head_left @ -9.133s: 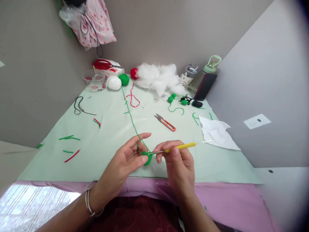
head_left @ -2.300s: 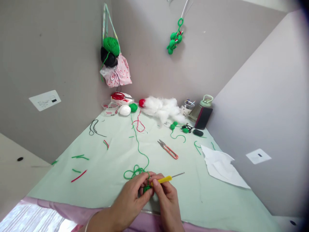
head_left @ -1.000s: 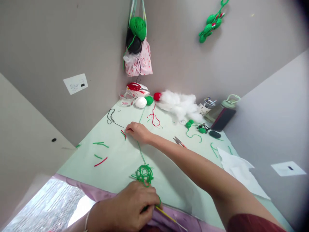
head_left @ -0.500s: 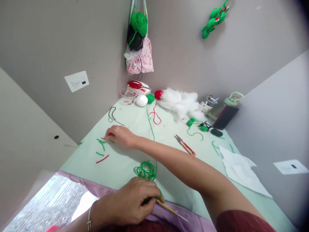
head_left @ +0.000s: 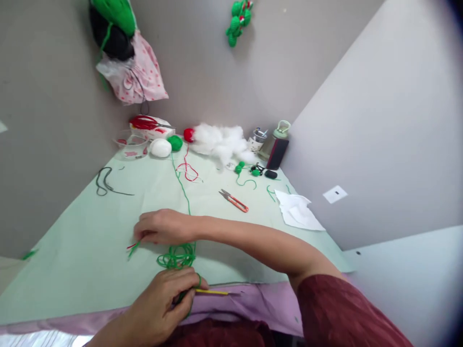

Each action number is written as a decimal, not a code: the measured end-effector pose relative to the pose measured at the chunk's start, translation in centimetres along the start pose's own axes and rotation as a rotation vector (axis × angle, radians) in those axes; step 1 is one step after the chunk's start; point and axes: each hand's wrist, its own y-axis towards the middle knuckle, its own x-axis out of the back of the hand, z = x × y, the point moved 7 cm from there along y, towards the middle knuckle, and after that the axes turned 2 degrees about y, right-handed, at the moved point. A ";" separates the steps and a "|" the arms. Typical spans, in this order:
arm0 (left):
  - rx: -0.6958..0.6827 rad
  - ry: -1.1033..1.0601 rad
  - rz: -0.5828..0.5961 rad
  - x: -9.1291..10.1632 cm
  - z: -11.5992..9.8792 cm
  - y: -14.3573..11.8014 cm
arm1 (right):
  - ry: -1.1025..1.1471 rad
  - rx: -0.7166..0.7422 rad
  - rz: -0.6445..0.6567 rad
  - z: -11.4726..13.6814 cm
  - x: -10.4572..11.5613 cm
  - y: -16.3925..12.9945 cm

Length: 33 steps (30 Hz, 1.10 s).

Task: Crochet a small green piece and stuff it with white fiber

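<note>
My left hand [head_left: 164, 304] is closed at the table's front edge around a crochet hook [head_left: 217, 292] with a yellow handle. Green yarn loops over a finger of that hand, and whatever else is inside the grip is mostly hidden. Just beyond it lies a loose coil of green yarn [head_left: 176, 256]. Reaching across to the left, my right hand [head_left: 162, 226] pinches a few yarn scraps [head_left: 133, 247], red and green, whose ends stick out beneath the fingers. From the coil a green strand runs back to a green yarn ball [head_left: 175, 142].
Orange-handled thread snips [head_left: 234, 201] lie mid-table. Behind are white stuffing [head_left: 219, 142], a white yarn ball [head_left: 160, 148] and a red yarn ball [head_left: 188, 135]. At the back right stand a bottle [head_left: 278, 140] and a pen cup [head_left: 257, 140]. White paper [head_left: 298, 210] lies right.
The red and green scraps lying loose on the left are off the table, and some now show in my right hand, which has come nearer my body. The view has turned right.
</note>
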 end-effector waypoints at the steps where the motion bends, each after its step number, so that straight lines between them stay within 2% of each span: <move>1: -0.006 -0.001 0.002 -0.1 0.1 0.1 | 0.039 -0.023 -0.082 0.0 1.5 -2.5; 4: 0.006 -0.014 0.005 -0.2 0.4 0.1 | 0.059 -0.148 -0.383 -0.5 6.7 -11.8; 6: 0.026 -0.032 -0.013 0.0 0.6 0.1 | -0.153 -0.360 -0.673 -1.7 10.8 -19.4; 7: 0.029 -0.045 -0.025 0.0 0.6 0.0 | -0.219 -0.429 -0.767 -2.3 12.5 -23.1; 10: 0.051 -0.087 -0.049 0.1 0.8 0.0 | -0.376 -0.589 -0.942 -4.2 15.8 -32.5; 13: 0.116 -0.134 -0.088 0.0 1.1 0.0 | -0.531 -0.731 -0.987 -6.0 16.5 -38.0; 14: 0.140 -0.151 -0.107 0.0 1.2 0.0 | -0.565 -0.767 -0.971 -6.7 16.2 -38.7; 16: 0.191 -0.174 -0.145 0.0 1.5 -0.2 | -0.604 -0.813 -0.902 -8.1 15.0 -38.2; 19: 0.253 -0.190 -0.176 0.1 2.1 -0.3 | -0.610 -0.816 -0.740 -10.6 13.1 -34.5; 22: 0.277 -0.203 -0.151 0.0 2.3 -0.3 | -0.595 -0.826 -0.633 -12.8 12.0 -31.0; 24: 0.282 -0.211 -0.150 0.1 2.3 -0.3 | -0.581 -0.861 -0.607 -13.8 11.9 -30.5; 26: 0.285 -0.223 -0.165 0.2 2.2 -0.3 | -0.574 -0.918 -0.625 -14.0 12.4 -31.5; 29: 0.301 -0.232 -0.166 0.1 2.1 -0.4 | -0.577 -1.025 -0.722 -12.4 13.8 -34.3; 31: 0.316 -0.230 -0.162 0.1 2.1 -0.4 | -0.576 -1.039 -0.796 -9.4 14.5 -35.1; 33: 0.320 -0.227 -0.160 0.1 2.2 -0.4 | -0.551 -0.992 -0.852 -5.1 14.4 -34.9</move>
